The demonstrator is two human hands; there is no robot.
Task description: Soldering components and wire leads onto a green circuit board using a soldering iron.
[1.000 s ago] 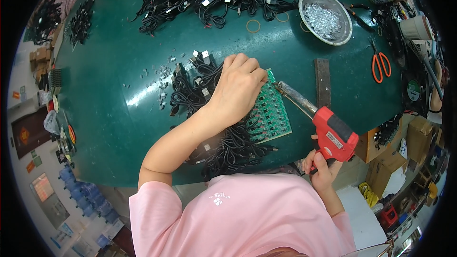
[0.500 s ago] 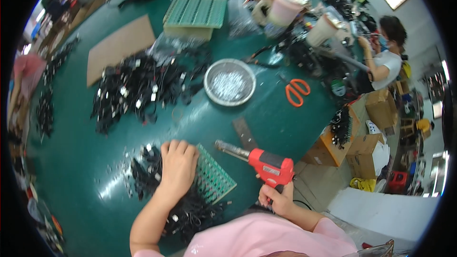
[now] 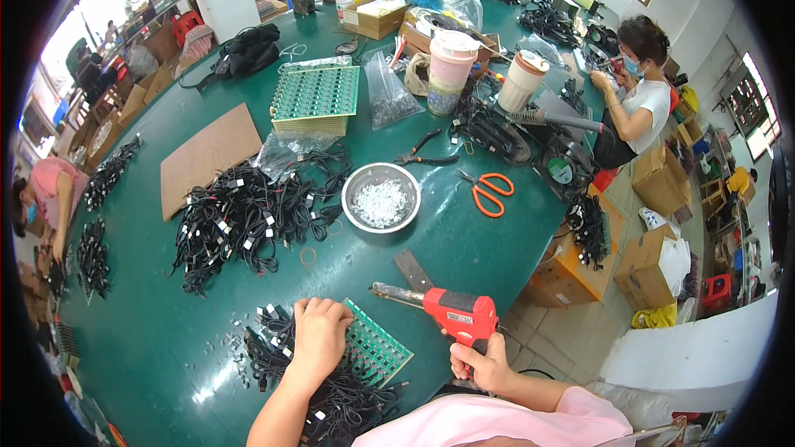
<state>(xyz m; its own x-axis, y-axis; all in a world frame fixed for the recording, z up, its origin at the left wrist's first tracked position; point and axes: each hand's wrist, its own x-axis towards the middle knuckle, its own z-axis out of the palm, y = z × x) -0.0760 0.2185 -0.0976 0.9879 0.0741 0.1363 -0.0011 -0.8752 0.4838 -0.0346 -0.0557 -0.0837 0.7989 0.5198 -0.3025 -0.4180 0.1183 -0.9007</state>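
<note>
My right hand (image 3: 484, 362) grips the handle of a red soldering gun (image 3: 460, 311), whose long metal barrel points left over the table. My left hand (image 3: 321, 338), fingers bent and pressed together, is at the upper left edge of a green circuit board panel (image 3: 378, 349); what lies in its fingertips is hidden. Black cables (image 3: 348, 414) with small white plugs are bunched under and around my left wrist and along the board's lower left side. The barrel tip is apart from the board, above and right of its top corner.
Beyond the board stand a metal bowl (image 3: 346, 200) of small whitish pieces and a cable pile (image 3: 228, 228). Orange-handled scissors (image 3: 492, 195), pliers (image 3: 426, 159), a flat metal strip (image 3: 411, 269) and stacked circuit boards (image 3: 315, 93) lie farther off. A co-worker (image 3: 642, 91) sits at the right.
The view has tilted up, so the table's things sit lower and more of the room shows. Both hands keep their places at the board and on the soldering gun.
</note>
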